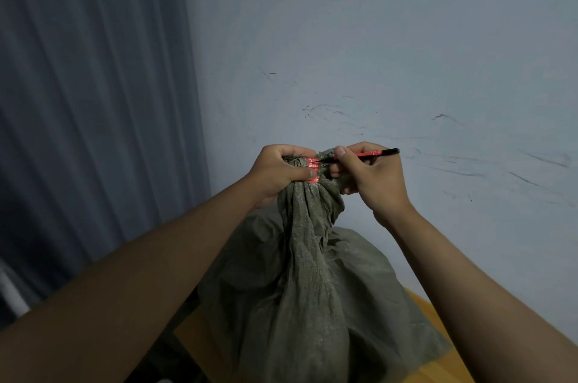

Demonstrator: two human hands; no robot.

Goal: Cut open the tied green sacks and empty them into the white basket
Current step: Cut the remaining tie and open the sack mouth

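A green woven sack (pixel 308 282) stands upright in the lower middle, its neck gathered and bound with a red tie (pixel 312 167). My left hand (pixel 281 173) grips the bunched neck just left of the tie. My right hand (pixel 369 173) pinches a slim red cutter with a black end (pixel 372 153), and its tip lies against the red tie. The white basket is out of view.
The sack rests on a wooden surface (pixel 419 304) whose orange edge shows at the lower right. A scuffed pale wall (pixel 406 69) rises close behind. A grey curtain (pixel 93 101) hangs on the left.
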